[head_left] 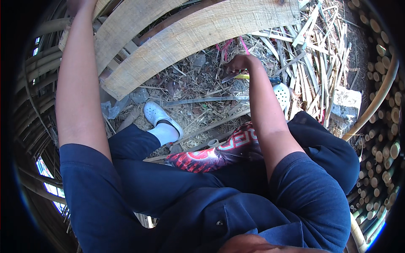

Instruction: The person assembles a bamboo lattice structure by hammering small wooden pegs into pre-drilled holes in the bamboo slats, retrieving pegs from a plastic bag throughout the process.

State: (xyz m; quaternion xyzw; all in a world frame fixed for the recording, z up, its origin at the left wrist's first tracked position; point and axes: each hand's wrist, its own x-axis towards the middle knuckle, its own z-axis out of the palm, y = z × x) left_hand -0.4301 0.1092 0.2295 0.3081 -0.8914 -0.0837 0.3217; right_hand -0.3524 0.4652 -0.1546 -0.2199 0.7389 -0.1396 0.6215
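Observation:
My left arm stretches to the top left corner, where my left hand [80, 5] is mostly cut off by the frame edge, beside the wooden planks [202, 36]. Its fingers are hidden. My right hand [239, 63] is bent down at the wrist, its fingers curled, just below the near plank's edge. A pink string [244, 44] runs down toward it from the plank; whether the fingers hold it cannot be made out. Close under the hand are a pointed metal blade [229, 78] and a yellow strip [242, 76]. A dark handle [275, 80] shows past my forearm.
Split bamboo strips [314, 55] lie scattered at the right. A pale block [346, 103] sits near stacked bamboo poles [379, 156]. My light clogs [158, 116] rest on straw-strewn ground. A long flat strip [206, 100] and a red-black printed cloth or sack [211, 156] lie nearby.

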